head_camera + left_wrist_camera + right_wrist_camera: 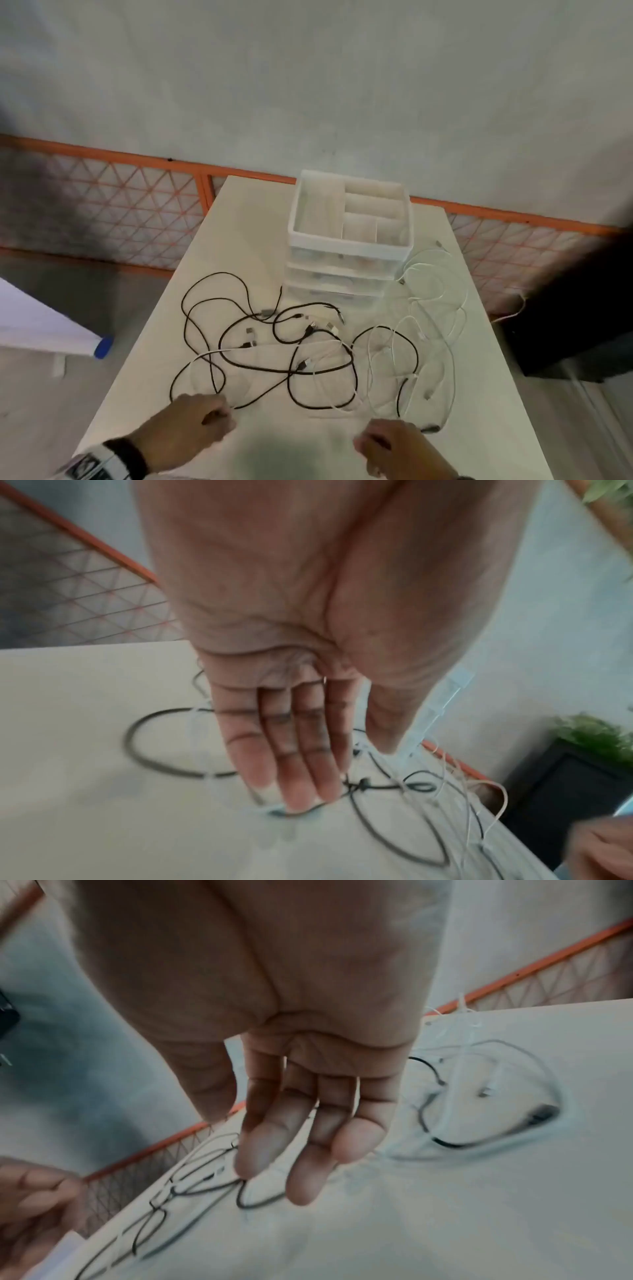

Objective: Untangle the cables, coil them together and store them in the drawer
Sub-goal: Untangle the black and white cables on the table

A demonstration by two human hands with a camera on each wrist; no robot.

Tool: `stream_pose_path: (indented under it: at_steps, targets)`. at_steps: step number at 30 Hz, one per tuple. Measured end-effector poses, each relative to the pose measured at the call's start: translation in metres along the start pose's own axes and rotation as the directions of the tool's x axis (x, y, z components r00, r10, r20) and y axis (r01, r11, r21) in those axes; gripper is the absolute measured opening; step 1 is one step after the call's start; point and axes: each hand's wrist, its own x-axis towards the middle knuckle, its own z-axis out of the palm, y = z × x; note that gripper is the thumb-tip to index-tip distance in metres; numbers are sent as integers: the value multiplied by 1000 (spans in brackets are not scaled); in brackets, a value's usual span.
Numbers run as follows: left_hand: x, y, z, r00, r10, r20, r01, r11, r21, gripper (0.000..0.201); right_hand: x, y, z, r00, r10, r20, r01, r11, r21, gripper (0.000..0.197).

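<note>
Several black cables [260, 368] lie tangled in loops across the middle of the white table [239, 240]. Thin white cables [442, 298] sprawl on its right side, crossing the black ones. A translucent white drawer unit [349, 263] with a divided top tray stands at the back, its drawers closed. My left hand [222, 414] is at the front left; its straight fingers [291, 791] point down at a black loop [137, 756] and hold nothing. At the front right my right hand [370, 442] hovers with relaxed fingers [291, 1172] over a black cable [260, 1203], empty.
An orange mesh fence [102, 192] runs behind the table. A dark box [582, 325] with a green plant [589, 734] stands off the right edge, where one white cable hangs over. A white panel with a blue tip [102, 346] sits at the left.
</note>
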Motion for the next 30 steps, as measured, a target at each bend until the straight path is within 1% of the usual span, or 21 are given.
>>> stream_pose_path:
  at_steps: [1,2,4,6,7,9,11,12,13,14,16,17,20,21,23,24,26,27,28,29,30]
  targets:
    - [12,3,-5,996,54,-74,-57,997,-43,17,16,-16,-3,996,-85,-37,86,996,27,30]
    - [21,13,-11,988,54,-146,-63,996,-57,14,15,-22,-4,990,-103,-95,106,994,19,21]
    - [46,37,-14,963,104,-247,-117,992,-39,11,34,-44,-10,973,-146,-178,146,989,-9,19]
    - [70,57,-4,954,102,-281,-115,993,-30,10,51,-58,-11,964,-135,-231,133,991,-24,18]
    - [82,65,3,954,115,-278,-126,992,-20,15,60,-63,-14,957,-129,-260,124,992,-37,17]
    - [100,80,19,970,152,-187,-152,988,17,36,66,-70,-15,953,-115,-280,105,993,-50,18]
    - [111,94,39,989,145,-43,-132,967,217,56,70,-72,-16,950,-114,-292,104,993,-52,19]
    - [115,98,49,991,131,-6,-123,942,313,60,70,-74,-17,949,-121,-292,110,992,-54,19]
    - [117,100,56,992,123,-14,-109,922,372,57,71,-72,-17,948,-124,-292,113,992,-56,18]
    - [119,101,59,993,104,-48,-77,917,391,50,71,-71,-18,949,-116,-292,106,993,-52,17]
    - [121,100,59,984,92,-155,-31,935,353,31,69,-67,-19,957,-101,-271,88,994,-58,14]
    - [122,100,55,976,100,-194,-34,947,320,23,68,-65,-19,960,-104,-262,89,994,-66,15]
    - [119,110,35,947,169,-272,-113,971,212,9,69,-62,-17,962,-105,-250,89,993,-77,32]
    - [117,116,26,934,204,-292,-159,972,172,6,71,-63,-17,958,-106,-265,85,992,-90,32]
    - [111,130,6,907,262,-329,-241,965,105,6,75,-65,-18,941,-93,-326,62,992,-106,20]
    - [108,137,-5,891,279,-357,-263,960,96,6,77,-65,-20,931,-71,-357,36,994,-104,17]
    - [99,146,-29,837,294,-461,-290,953,81,6,78,-68,-29,910,-23,-414,-21,995,-102,29]
    - [95,147,-40,805,290,-517,-301,951,65,8,77,-71,-36,898,-13,-441,-32,995,-93,33]
    - [91,144,-50,787,273,-554,-295,954,51,10,74,-77,-47,881,-19,-474,-19,997,-75,37]
    - [89,139,-58,782,249,-571,-275,960,41,11,69,-86,-59,857,-46,-513,20,998,-56,40]
    - [88,132,-63,786,218,-578,-244,969,33,13,62,-96,-73,822,-92,-562,80,996,-45,40]
